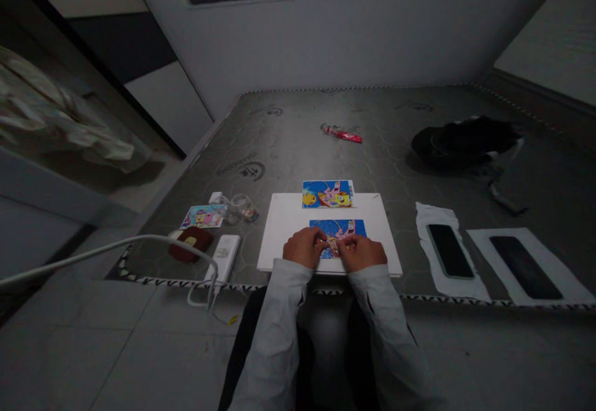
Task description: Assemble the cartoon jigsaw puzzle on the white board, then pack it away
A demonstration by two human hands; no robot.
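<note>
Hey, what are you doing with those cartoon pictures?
A person has the left hand and right hand close together, fingertips over the lower cartoon picture. It lies on a white board, and the upper cartoon picture is just beyond it, at the board's far edge. It's too small to tell what the fingers are pinching, if anything. A phone lies on white paper off to the right.

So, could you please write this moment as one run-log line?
left hand, right hand: fingertips at lower cartoon card; upper card: across far edge of white board; power bank: left of board
</note>
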